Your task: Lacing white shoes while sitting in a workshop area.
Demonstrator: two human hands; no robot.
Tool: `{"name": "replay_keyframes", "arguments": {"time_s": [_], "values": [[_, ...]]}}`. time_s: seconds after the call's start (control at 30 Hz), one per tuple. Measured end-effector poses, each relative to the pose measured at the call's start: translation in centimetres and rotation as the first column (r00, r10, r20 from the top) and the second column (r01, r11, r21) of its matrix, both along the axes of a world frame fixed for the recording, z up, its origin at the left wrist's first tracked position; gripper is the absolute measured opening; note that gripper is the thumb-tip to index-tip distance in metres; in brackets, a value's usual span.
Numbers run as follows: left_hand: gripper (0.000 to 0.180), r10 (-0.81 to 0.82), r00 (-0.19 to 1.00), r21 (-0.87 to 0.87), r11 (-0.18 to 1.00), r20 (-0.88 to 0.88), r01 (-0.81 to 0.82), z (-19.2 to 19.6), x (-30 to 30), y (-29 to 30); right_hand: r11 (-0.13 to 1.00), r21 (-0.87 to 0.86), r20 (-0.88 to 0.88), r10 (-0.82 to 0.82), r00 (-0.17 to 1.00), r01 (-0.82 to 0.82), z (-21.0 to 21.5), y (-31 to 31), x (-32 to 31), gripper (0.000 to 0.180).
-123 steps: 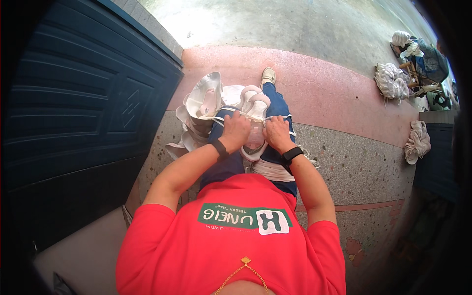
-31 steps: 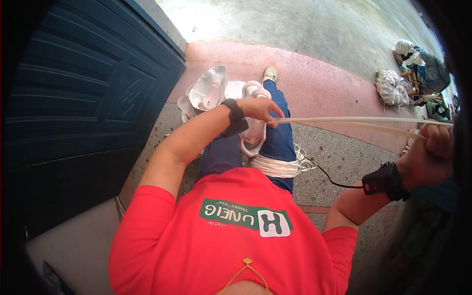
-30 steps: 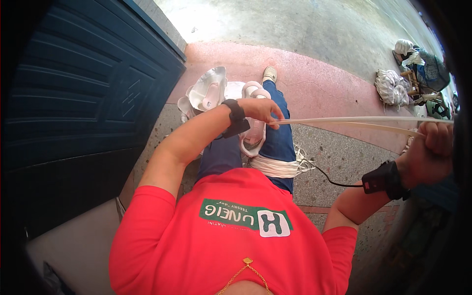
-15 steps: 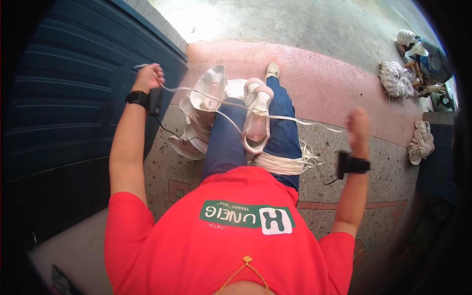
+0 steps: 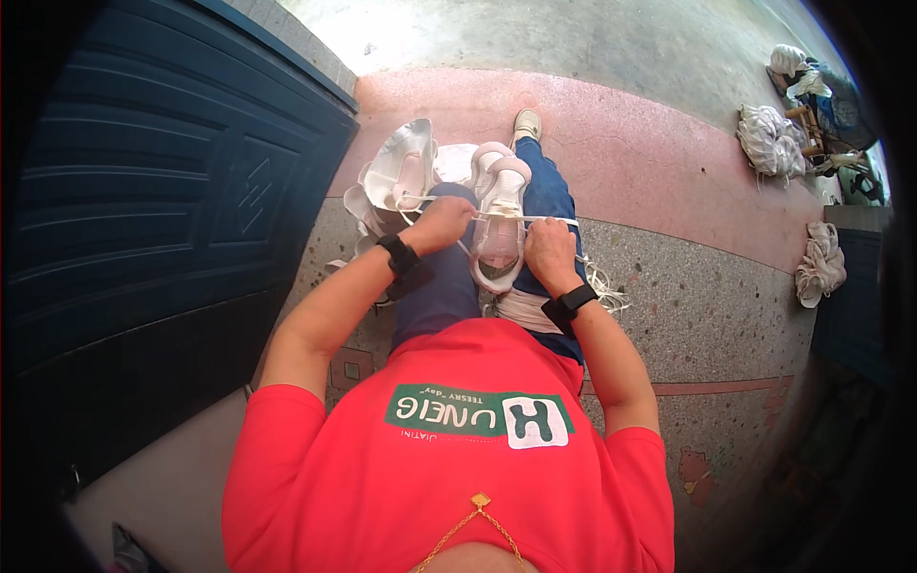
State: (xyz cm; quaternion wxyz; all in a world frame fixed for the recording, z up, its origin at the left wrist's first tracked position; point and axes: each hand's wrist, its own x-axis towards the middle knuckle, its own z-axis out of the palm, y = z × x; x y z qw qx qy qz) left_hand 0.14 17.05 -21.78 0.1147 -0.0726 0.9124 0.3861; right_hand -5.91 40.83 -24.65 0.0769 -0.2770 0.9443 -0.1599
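And here's the left hand (image 5: pixel 439 222), fingers closed on one side of a white lace (image 5: pixel 537 219), the right hand (image 5: pixel 551 253) pinching the other, which seems to be what draws it straight across the pale shoe (image 5: pixel 497 246). That shoe lies lengthwise along the inner edge of the right leg (image 5: pixel 548 186), likely so the lap props it, while a bundle of laces (image 5: pixel 528 311) wraps the same leg, apparently for easy reach.
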Motion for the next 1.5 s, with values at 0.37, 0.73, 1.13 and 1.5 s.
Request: {"name": "replay_keyframes", "arguments": {"time_s": [0.37,0.73,1.13,1.5], "values": [[0.025,0.001,0.995,-0.315,0.948,-0.104,-0.034,-0.4,0.5,1.5,0.976,0.016,-0.113,0.219,0.969,-0.219,-1.0,-0.9,-0.9,0.012],[0.013,-0.268,0.944,-0.608,0.787,-0.191,0.101,-0.8,0.1,3.9,0.935,0.088,-0.188,0.354,0.916,-0.344,-0.9,-1.0,-1.7,0.01],[0.012,-0.169,0.963,-0.642,0.767,-0.208,-0.004,0.2,0.9,6.1,0.986,0.084,-0.123,0.152,0.981,-0.143,-0.1,-0.6,-0.1,0.018],[0.015,-0.454,0.854,-0.696,0.699,-0.253,0.165,1.4,-0.4,5.7,0.944,-0.024,-0.217,0.317,0.923,-0.33,-0.6,-0.6,-0.6,0.011]]}}
